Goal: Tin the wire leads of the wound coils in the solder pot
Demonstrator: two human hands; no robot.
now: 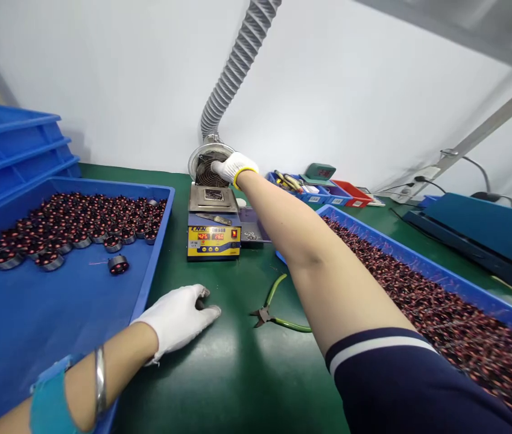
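My left hand (182, 318), in a white glove, rests low over the green table with thumb and fingers apart and nothing between them. My right hand (236, 167), in a white glove with a yellow cuff edge, reaches to the round metal hood (192, 161) of the fume duct. Its fingers look closed in front of the hood's dark grille; what they hold, if anything, is hidden. Below it stands a solder pot (214, 242) with a lit red display and a metal top. Tweezers (213, 218) lie across its front. Green-handled cutters (278, 318) lie open between my arms.
Wound motor stators (79, 224) fill the back of a blue tray (158, 241) at left. Stacked blue trays (15, 141) stand behind it. On the right, another blue tray (400, 265) is full of copper-wired parts. Small bins (350, 194) line the wall.
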